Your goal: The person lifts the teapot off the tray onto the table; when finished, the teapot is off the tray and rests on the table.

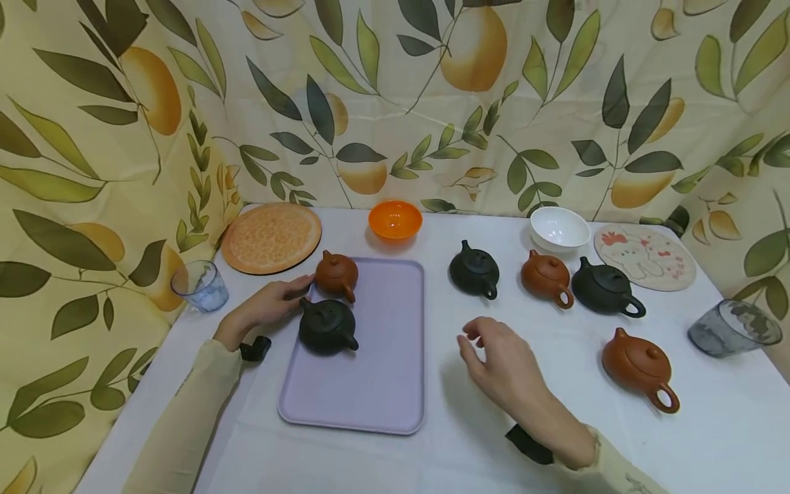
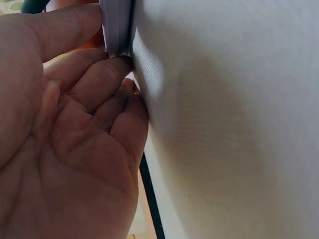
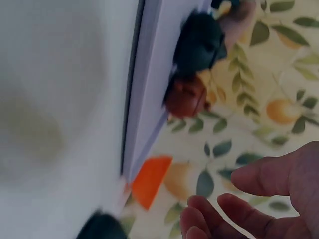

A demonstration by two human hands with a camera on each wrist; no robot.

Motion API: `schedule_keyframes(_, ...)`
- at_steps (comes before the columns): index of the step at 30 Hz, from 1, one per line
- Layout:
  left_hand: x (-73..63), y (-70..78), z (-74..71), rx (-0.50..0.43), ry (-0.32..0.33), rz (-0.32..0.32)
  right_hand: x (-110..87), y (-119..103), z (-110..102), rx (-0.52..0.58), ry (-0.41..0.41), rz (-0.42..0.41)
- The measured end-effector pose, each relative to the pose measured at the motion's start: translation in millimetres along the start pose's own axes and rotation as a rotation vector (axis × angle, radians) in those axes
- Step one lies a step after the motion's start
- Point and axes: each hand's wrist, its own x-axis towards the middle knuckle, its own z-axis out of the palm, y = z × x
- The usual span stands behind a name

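Note:
My left hand (image 1: 274, 305) is at the left edge of a lilac tray (image 1: 382, 384). In the left wrist view its thumb (image 2: 75, 27) lies against the tray rim (image 2: 117, 25), with bent fingers at the rim's lower side. A small brown teapot (image 1: 336, 276) stands on the tray just beyond the fingertips. Nearer me on the tray is a black teapot (image 1: 327, 328), close to the left edge. My right hand (image 1: 503, 360) hangs over the white cloth right of the tray, fingers loosely bent, holding nothing.
On the right stand two black teapots (image 1: 474, 269) (image 1: 603, 286) and two brown teapots (image 1: 546, 276) (image 1: 638, 367). An orange bowl (image 1: 396, 221), a white bowl (image 1: 559, 230) and two round mats (image 1: 271, 237) (image 1: 644, 257) lie behind. Glasses (image 1: 200, 287) (image 1: 734, 329) flank the table.

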Motion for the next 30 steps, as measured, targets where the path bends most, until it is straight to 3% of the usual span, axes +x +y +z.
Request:
schedule_keyframes(3, -0.3, -0.1, -0.3, 0.0, -0.001, -0.002, 4.3, -15, 18, 0.015, -0.006, -0.077)
schedule_keyframes(9, 0.4, -0.5, -2.2, 0.004, 0.006, 0.014, 14.8, -44, 45, 0.059, -0.058, -0.147)
schedule_keyframes(17, 0.5, -1.6, -0.2, -0.006, 0.004, 0.011, 31.0, -68, 77, 0.24, -0.114, -0.278)
schedule_keyframes(23, 1.0, -2.8, 3.6, -0.012, 0.004, 0.005, 38.1, -80, 89, 0.275, -0.239, -0.245)
schedule_keyframes(30, 1.7, -4.0, 2.6, -0.001, 0.007, 0.007, 44.8, -79, 97, 0.366, -0.341, -0.18)
